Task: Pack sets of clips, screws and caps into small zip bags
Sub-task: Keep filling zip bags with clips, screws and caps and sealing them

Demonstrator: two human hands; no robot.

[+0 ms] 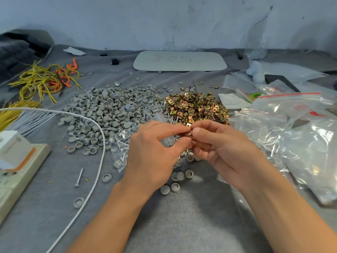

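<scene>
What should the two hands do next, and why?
Probably drop the small metal pieces pinched between the left hand and right hand into the clear plastic zip bag beside the left hand; it already shows grey round caps inside.

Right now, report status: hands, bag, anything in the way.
Left hand and right hand both pinching small zip bag, screws inside. Cap pile and clip pile just beyond. Loose caps under hands, nothing blocking.
</scene>
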